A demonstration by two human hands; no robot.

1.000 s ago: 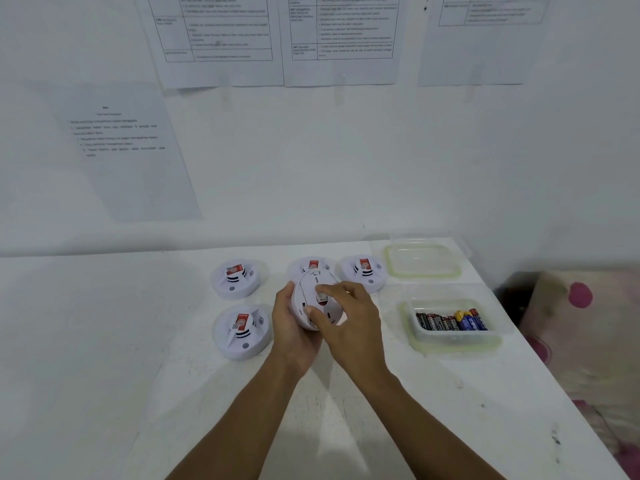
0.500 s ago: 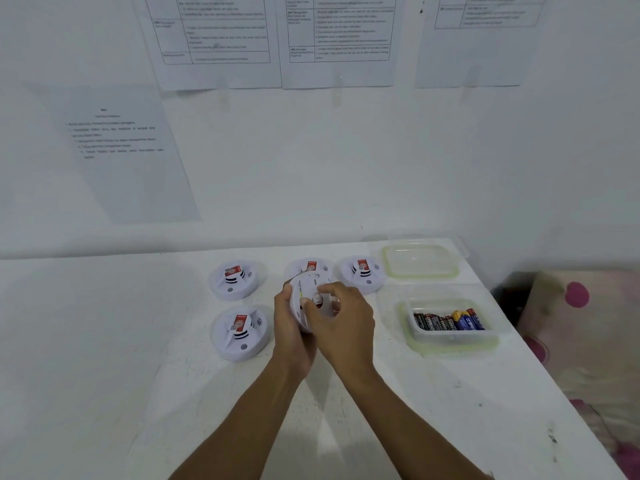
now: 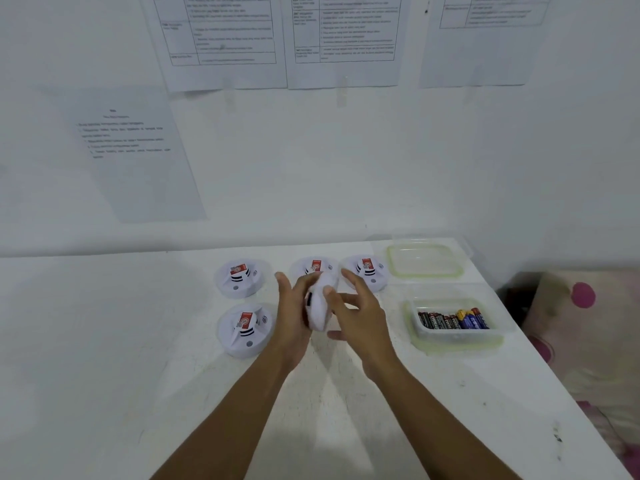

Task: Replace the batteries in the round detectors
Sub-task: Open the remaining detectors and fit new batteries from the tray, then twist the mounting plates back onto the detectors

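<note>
1. We hold one detector (image 3: 320, 308) in our left hand (image 3: 294, 306), tipped on edge above the surface (image 3: 138, 341), probably to reach its back.
2. Our right hand (image 3: 360, 317) is spread wide just beside it, gripping nothing.

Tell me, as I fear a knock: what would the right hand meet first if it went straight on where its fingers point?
Probably the held detector in the left hand, just ahead of the right hand; blur hides whether they touch.
</note>
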